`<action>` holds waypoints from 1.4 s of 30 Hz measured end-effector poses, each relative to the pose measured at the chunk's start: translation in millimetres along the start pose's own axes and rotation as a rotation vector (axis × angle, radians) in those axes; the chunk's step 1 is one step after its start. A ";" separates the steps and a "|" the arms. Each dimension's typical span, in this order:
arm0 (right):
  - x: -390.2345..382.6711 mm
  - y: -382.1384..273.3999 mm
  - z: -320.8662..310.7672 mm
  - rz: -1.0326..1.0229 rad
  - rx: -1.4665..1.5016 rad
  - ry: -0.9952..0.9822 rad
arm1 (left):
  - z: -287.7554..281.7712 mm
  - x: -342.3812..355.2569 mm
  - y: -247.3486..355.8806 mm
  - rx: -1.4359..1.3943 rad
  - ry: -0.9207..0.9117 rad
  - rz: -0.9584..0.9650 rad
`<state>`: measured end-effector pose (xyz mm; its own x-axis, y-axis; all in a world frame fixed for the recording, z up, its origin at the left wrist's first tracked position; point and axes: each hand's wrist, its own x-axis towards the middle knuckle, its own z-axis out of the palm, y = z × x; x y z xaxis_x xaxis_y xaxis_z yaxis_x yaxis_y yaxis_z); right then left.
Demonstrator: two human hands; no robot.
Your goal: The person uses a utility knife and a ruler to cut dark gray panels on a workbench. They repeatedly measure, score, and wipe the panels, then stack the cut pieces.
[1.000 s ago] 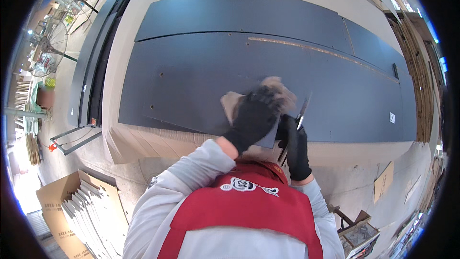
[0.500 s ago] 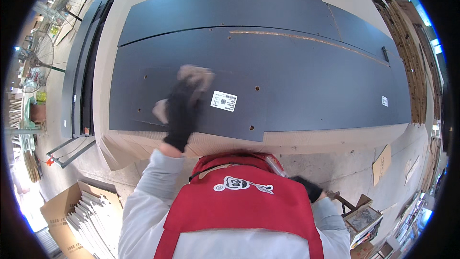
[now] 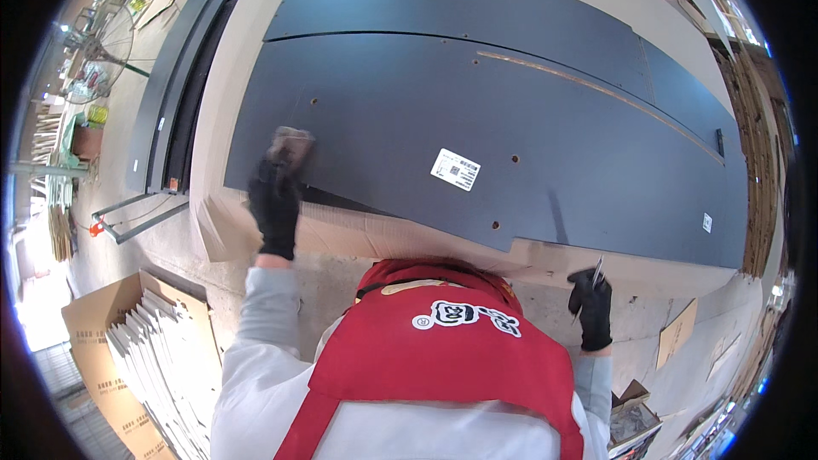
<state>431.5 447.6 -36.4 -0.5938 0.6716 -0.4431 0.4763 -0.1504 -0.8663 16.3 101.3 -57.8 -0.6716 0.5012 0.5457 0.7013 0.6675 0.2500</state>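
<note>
My left hand (image 3: 277,192), in a black glove with greyish-brown fingertips, is over the left part of a dark grey panel (image 3: 383,136). Motion smears its fingers, so I cannot tell whether they grip the panel. Beside it, a dark gap shows along the panel's slanted near edge. The panel has several round holes and a white label (image 3: 455,169). My right hand (image 3: 590,307), also black-gloved, is closed around a thin silvery tool (image 3: 598,269) that points upward, just off the panel's near edge. Its exact kind is unclear.
Another dark panel (image 3: 443,0) lies along the far side. Cardboard (image 3: 341,226) covers the work surface beneath. Stacked dark panels (image 3: 175,111) stand on the left. A carton of white sheets (image 3: 106,332) is at lower left, and timber strips (image 3: 754,170) at right.
My left hand has moved left and slightly down, off the label's side. My right hand has risen from beside my apron, showing the silvery tool. The whole view has shifted and tilted.
</note>
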 end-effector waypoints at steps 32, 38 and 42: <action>70.1 -40.0 56.9 -0.319 0.863 0.084 | 25.7 46.0 228.1 -1.438 -1.372 0.114; 79.7 -43.5 63.4 -0.305 0.855 -0.060 | 45.4 83.4 161.2 -1.011 -0.418 0.358; 84.5 -64.3 81.1 -0.212 0.979 -0.147 | 46.8 88.9 147.4 -1.161 -0.496 -0.004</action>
<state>298.2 455.2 -36.8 -0.7095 0.6678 -0.2250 -0.3507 -0.6116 -0.7092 48.8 270.1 -9.9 -0.5150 0.8206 0.2478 0.3258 -0.0799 0.9420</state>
